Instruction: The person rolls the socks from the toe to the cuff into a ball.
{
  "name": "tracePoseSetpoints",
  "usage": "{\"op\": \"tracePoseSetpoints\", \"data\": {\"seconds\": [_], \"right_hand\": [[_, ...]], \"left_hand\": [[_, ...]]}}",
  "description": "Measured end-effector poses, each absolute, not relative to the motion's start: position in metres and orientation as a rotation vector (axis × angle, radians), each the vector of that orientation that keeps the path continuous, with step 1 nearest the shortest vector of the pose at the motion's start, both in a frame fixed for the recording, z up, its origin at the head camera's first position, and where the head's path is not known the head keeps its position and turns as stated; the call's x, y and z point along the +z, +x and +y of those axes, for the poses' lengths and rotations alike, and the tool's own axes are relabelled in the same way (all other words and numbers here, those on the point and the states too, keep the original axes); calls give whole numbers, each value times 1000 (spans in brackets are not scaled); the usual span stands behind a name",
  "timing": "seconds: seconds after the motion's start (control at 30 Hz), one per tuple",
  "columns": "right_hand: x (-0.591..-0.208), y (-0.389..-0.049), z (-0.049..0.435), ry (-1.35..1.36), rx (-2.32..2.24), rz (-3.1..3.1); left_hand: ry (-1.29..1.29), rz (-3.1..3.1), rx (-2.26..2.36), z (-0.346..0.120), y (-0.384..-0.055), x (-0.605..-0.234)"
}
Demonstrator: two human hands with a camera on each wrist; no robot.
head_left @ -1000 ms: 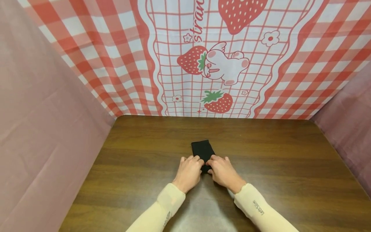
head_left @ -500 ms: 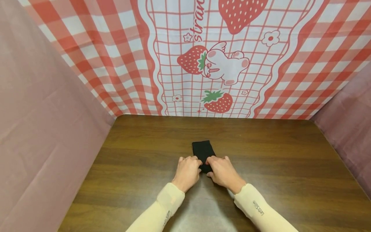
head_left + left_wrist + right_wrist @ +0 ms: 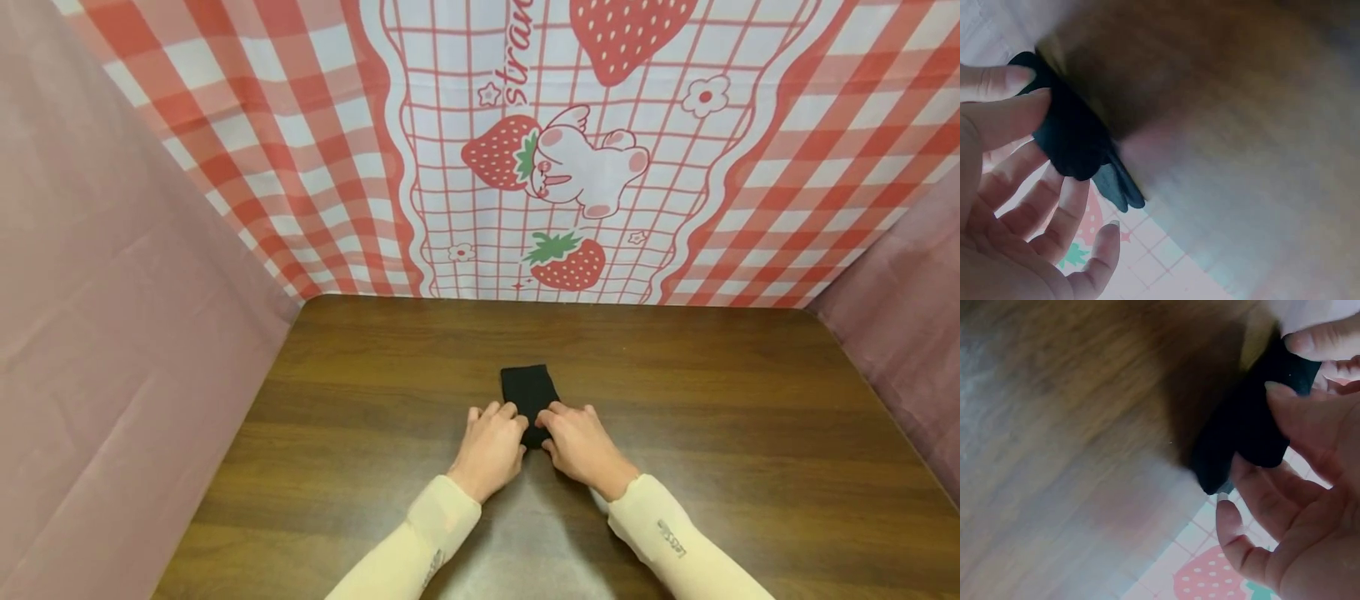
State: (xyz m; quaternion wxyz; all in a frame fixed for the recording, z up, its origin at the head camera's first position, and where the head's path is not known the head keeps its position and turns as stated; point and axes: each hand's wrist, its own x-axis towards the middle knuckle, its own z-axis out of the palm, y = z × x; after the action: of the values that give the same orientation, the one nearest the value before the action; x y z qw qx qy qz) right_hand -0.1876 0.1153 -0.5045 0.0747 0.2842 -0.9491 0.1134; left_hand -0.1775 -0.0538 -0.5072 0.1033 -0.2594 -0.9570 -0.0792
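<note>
Pinching, with left hand [image 3: 489,442] and right hand [image 3: 581,442] side by side, the near end of a folded black cloth [image 3: 527,386] lying on the wood-grain table [image 3: 360,400]! Looking soft, light, limp, probably unbreakable; calling for holding both near corners, catching every layer.

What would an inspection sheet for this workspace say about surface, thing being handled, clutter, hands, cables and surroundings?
Surface: brown wood-grain tabletop, pale sheen at the near side.
Thing handled: folded black rectangular piece, apparently cloth.
Clutter: nothing seen loose; small white shape beside the cream right sleeve, too hidden to identify.
Hands: bare left hand and bare right hand grip the black piece's near end.
Cables: nothing seen.
Surroundings: red-and-white checked strawberry-print fabric backdrop, plain pink fabric panels at both sides.
</note>
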Motion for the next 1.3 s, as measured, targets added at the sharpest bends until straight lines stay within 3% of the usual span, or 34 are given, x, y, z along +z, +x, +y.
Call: {"op": "tracePoseSetpoints", "data": {"seconds": [1.3], "right_hand": [[-507,-184,114,912,338,-2739]], "left_hand": [[-741,-2933,-202,-52,-182,-501]]}}
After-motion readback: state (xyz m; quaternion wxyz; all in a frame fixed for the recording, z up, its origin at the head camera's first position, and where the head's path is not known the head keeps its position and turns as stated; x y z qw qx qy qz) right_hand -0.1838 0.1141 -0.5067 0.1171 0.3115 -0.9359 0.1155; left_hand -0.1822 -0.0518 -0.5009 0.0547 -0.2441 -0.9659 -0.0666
